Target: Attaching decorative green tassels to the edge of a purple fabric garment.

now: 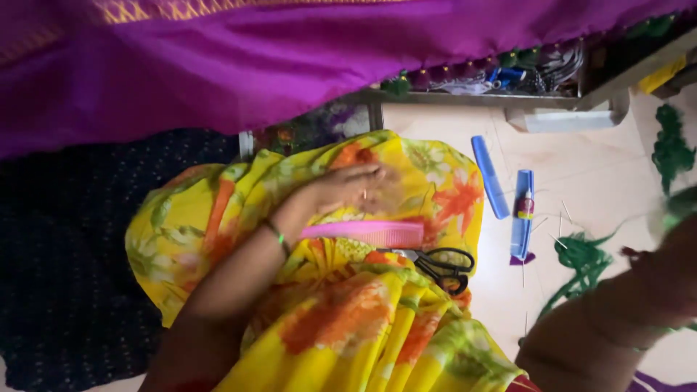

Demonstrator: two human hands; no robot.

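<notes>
My left hand (352,190) lies flat, fingers spread, on the yellow flowered cloth (363,319) over my lap, just above a pink comb (363,234). Black-handled scissors (439,264) rest on the same cloth, right of the comb. My right hand is out of view at the right edge; only its blurred forearm (617,312) shows, near a tangle of green thread (581,261) on the floor. A purple cloth with a gold border (290,58) hangs across the top.
On the pale tiled floor lie a blue comb (490,176), a second blue strip with a small thread spool (523,210) on it, and scattered needles or pins. A dark dotted mat (65,254) is at the left. A metal frame with spools (501,91) stands behind.
</notes>
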